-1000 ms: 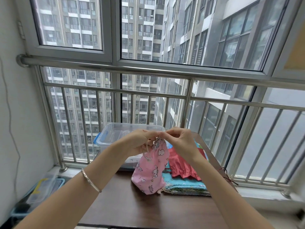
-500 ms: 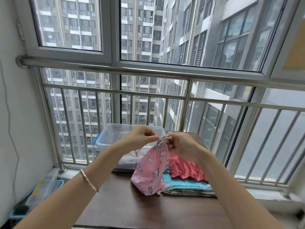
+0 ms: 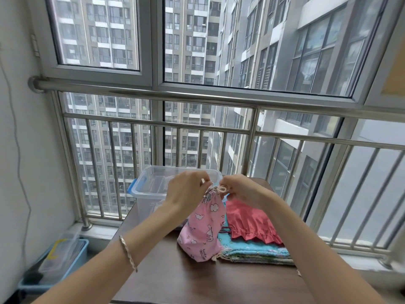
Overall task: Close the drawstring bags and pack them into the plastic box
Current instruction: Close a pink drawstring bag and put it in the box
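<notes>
Pinching cord (image 3: 221, 189), left hand (image 3: 186, 193) and right hand (image 3: 243, 191) meet before box (image 3: 167, 168) rim.

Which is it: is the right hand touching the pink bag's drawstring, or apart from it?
Touching. The head view shows the right hand pinching the drawstring at the gathered neck of the pink bag, with no gap visible.

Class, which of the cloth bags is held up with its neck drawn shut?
The pink bag: the left hand and right hand pinch its gathered neck. The red bag and blue bag lie flat, stacked.
</notes>
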A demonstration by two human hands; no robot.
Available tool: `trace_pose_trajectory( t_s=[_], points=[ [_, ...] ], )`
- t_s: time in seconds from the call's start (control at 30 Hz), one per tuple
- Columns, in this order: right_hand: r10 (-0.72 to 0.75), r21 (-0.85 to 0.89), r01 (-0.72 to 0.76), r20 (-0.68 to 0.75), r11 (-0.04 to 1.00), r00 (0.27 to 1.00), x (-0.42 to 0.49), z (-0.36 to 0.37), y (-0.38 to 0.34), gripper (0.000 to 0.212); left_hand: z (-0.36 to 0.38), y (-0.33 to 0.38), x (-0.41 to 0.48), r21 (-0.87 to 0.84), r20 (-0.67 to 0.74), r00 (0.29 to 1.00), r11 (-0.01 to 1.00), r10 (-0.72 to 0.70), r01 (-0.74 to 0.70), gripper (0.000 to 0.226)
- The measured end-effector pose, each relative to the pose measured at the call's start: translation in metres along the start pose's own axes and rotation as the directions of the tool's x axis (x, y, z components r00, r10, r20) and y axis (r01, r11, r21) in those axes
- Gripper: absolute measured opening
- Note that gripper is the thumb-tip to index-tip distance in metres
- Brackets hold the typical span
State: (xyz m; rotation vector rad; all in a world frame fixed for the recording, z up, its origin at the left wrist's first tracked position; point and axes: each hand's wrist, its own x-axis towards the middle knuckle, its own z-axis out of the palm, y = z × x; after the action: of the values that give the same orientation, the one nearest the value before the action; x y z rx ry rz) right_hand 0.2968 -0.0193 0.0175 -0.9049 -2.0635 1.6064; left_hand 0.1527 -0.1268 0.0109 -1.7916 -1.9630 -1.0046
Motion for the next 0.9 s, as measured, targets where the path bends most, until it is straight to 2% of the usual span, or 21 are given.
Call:
trace_pose_trajectory(
  t_s=[0.13, 0.23, 0.3, 0.43, 0.6, 0.7, 0.77, 0.9],
  points=[
    [0.169, -0.126, -0.155, 0.109, 0.98, 0.98, 0.005, -0.007, -0.005, 0.016, 0.007, -0.001, -0.003, -0.344, 0.012, 0.998, 0.937, -0.06, 0.06, 0.007],
    [0.252, -0.241, -0.207, 0.169, 0.948, 0.953, 0.003, -0.009, -0.013, 0.031, 0.008, 0.002, -0.004, -0.546, 0.034, 0.997, 0.834, -0.075, 0.081, 0.012],
    [0.258, -0.244, -0.204, 0.211, 0.948, 0.943, 0.001, -0.01, -0.018, 0.036, 0.006, 0.002, -0.004, -0.593, 0.048, 0.997, 0.801, -0.062, 0.078, 0.014],
    [0.283, -0.263, -0.213, 0.264, 0.941, 0.922, 0.0, -0.011, -0.021, 0.025, 0.006, 0.002, -0.004, -0.659, 0.08, 0.996, 0.748, -0.04, 0.082, 0.019],
    [0.276, -0.373, -0.196, 0.173, 0.907, 0.946, 0.009, -0.009, -0.018, 0.016, 0.015, 0.002, -0.004, -0.665, 0.13, 0.991, 0.74, -0.019, 0.101, 0.026],
    [0.262, -0.461, -0.176, 0.128, 0.87, 0.957, 0.009, -0.011, -0.023, 0.019, 0.017, 0.004, -0.003, -0.677, 0.147, 0.989, 0.729, 0.0, 0.101, 0.026],
    [0.266, -0.458, -0.167, 0.161, 0.873, 0.951, 0.01, -0.012, -0.025, 0.022, 0.016, 0.005, -0.001, -0.711, 0.17, 0.985, 0.693, 0.007, 0.118, 0.024],
    [0.269, -0.343, -0.164, 0.284, 0.925, 0.92, 0.012, -0.014, -0.026, 0.026, 0.016, 0.004, 0.007, -0.754, 0.234, 0.972, 0.632, 0.002, 0.181, 0.022]
  ],
)
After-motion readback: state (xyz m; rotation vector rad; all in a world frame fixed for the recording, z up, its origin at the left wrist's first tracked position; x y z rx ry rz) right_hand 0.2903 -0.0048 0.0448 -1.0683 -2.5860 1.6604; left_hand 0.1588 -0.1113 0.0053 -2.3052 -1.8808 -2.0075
